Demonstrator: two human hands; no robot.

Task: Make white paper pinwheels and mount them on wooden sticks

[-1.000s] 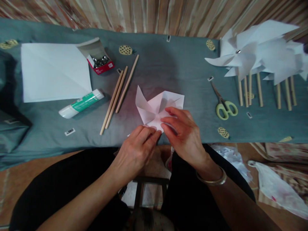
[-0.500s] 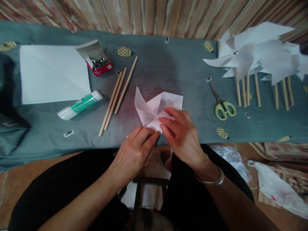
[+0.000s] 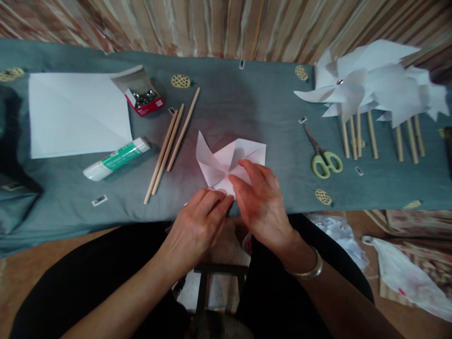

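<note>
A white paper pinwheel [image 3: 222, 162] lies partly folded at the table's front edge, two of its blades curled in toward the centre. My left hand [image 3: 201, 214] grips its near edge between thumb and fingers. My right hand [image 3: 263, 202] rests over the right side of the paper, its thumb near the centre and its fingers bent around a flap; the fingertips are partly hidden. To the left lie three wooden sticks [image 3: 172, 150]. Green-handled scissors [image 3: 325, 160] are on the right.
A glue stick [image 3: 116, 159] lies by a stack of white paper [image 3: 77, 113]. Behind it stands an open red box [image 3: 144, 100] of shiny metal pins. Several finished pinwheels [image 3: 374, 89] on sticks lie at the back right. Plastic bags [image 3: 406, 278] are on the floor.
My right thumb has moved up to the pinwheel's centre, and my right fingers have drawn closer around the flap. My left hand keeps its hold. The view has shifted slightly.
</note>
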